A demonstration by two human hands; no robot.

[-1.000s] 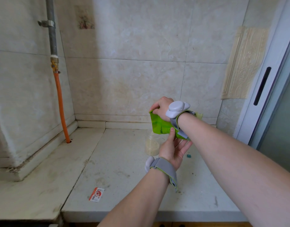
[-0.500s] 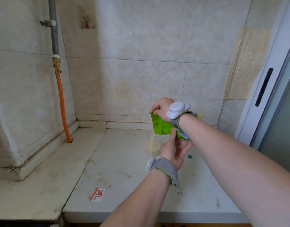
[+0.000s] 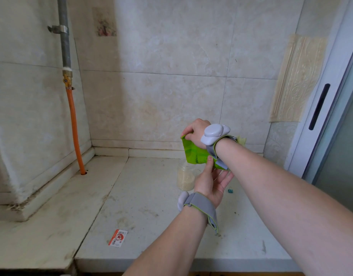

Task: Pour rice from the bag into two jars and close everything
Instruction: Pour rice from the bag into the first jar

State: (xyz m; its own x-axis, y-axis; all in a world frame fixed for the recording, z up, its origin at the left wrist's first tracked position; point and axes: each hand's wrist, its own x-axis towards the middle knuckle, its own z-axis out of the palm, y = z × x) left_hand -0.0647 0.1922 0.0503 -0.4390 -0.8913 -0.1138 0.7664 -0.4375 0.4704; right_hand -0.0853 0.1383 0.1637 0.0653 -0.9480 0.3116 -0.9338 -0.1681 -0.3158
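Now we hold the green rice bag (image 3: 193, 154) up over the jar (image 3: 185, 177) on the bench (image 3: 151, 206). Right hand (image 3: 196, 132) pinches its top; left hand (image 3: 210, 180) fingers grip its bottom. Tip too fast and rice may miss the jar.

Broad bare counter (image 3: 151, 196) to the left of the jar (image 3: 185, 176), open to a hand from front and left. Only a small red packet (image 3: 118, 238) near the front edge there. Above the jar, blocked: green bag (image 3: 193, 154) tilted over its mouth, gripped by right hand (image 3: 197, 132) above and left hand (image 3: 211, 180) below. Just right of the jar, a small blue clip (image 3: 230, 190) behind the left hand. Far left corner narrowed by the orange hose (image 3: 75, 132).
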